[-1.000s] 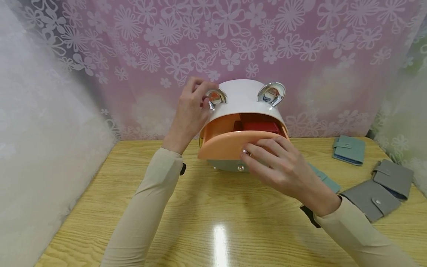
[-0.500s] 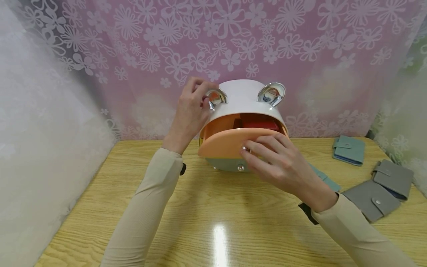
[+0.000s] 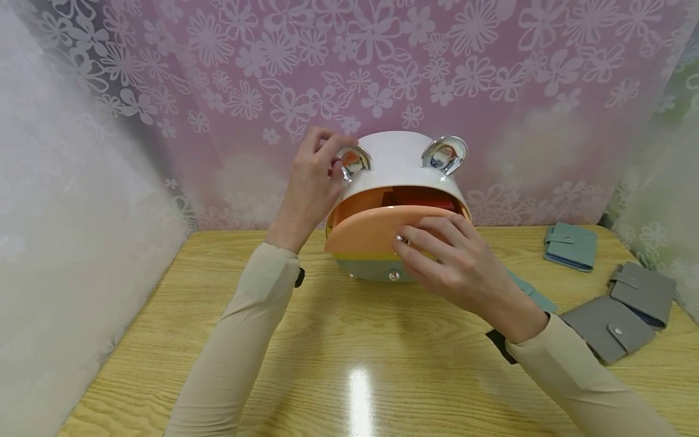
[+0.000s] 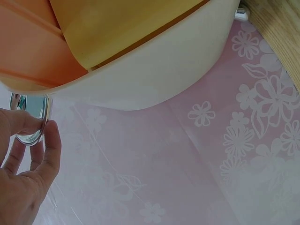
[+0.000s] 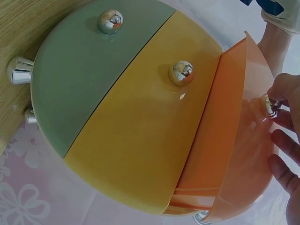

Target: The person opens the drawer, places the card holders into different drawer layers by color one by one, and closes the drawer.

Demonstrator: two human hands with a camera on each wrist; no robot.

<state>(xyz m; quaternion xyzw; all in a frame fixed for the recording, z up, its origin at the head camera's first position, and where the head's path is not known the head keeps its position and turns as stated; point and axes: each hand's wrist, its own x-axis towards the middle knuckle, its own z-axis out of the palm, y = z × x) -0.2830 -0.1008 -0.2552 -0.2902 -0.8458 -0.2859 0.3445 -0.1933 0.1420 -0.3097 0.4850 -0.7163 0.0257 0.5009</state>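
A small round-bodied drawer cabinet (image 3: 397, 152) with a white shell and two shiny silver ears stands on the table. My left hand (image 3: 314, 185) grips its left ear (image 4: 36, 113) between thumb and fingers. The orange top drawer (image 3: 363, 233) is partly pulled out. With thumb and fingers, my right hand (image 3: 459, 267) pinches that drawer's round silver knob (image 5: 269, 107). Inside the drawer lies a red item (image 3: 428, 199), mostly hidden behind the front panel. Below, the yellow drawer (image 5: 154, 126) and the green drawer (image 5: 89, 70) are closed.
On the wooden table (image 3: 306, 364), to the right, lie a green snap wallet (image 3: 571, 246) and two overlapping grey wallets (image 3: 606, 328). Another green wallet (image 3: 532, 292) is partly hidden by my right hand. A pink flowered curtain (image 3: 382, 73) hangs close behind the cabinet.
My right hand has moved slightly away from me, pushing the orange drawer further in. A yellow strip now shows beneath it, and less of the red item is visible. My left hand has stayed put.
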